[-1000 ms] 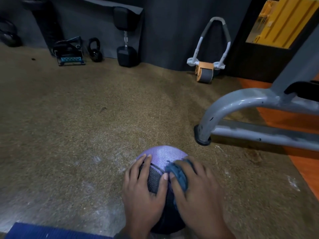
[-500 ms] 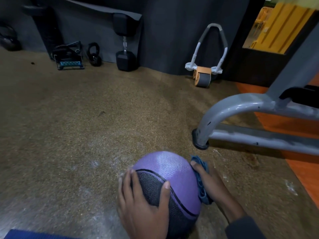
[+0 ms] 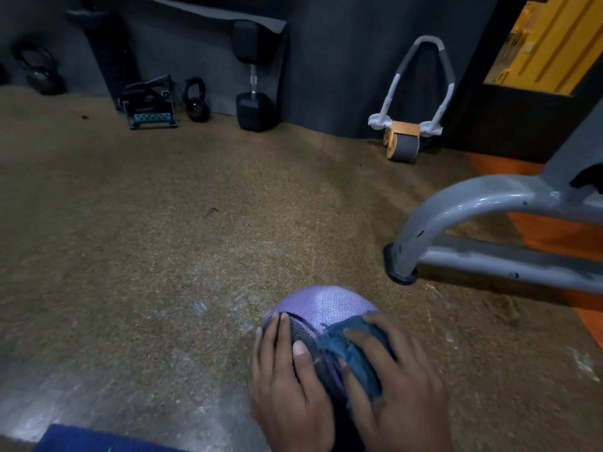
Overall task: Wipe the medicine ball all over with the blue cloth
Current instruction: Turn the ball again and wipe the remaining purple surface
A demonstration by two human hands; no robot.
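A purple and black medicine ball (image 3: 321, 308) sits on the brown floor at the bottom centre. My left hand (image 3: 287, 383) lies on its near left side, fingers spread straight over the black panel, steadying it. My right hand (image 3: 398, 393) presses the blue cloth (image 3: 355, 350) against the top right of the ball, fingers stretched flat over the fabric. The hands hide the ball's near half.
A grey metal bench frame (image 3: 456, 216) with a black foot stands on the floor just right of the ball. An ab roller (image 3: 404, 141), a dumbbell (image 3: 254, 106) and a kettlebell (image 3: 195, 99) line the far wall. A blue mat edge (image 3: 98, 440) shows at bottom left.
My right hand has swept the cloth from the ball's right side up onto its top near side. The left hand stayed on the ball's left side.
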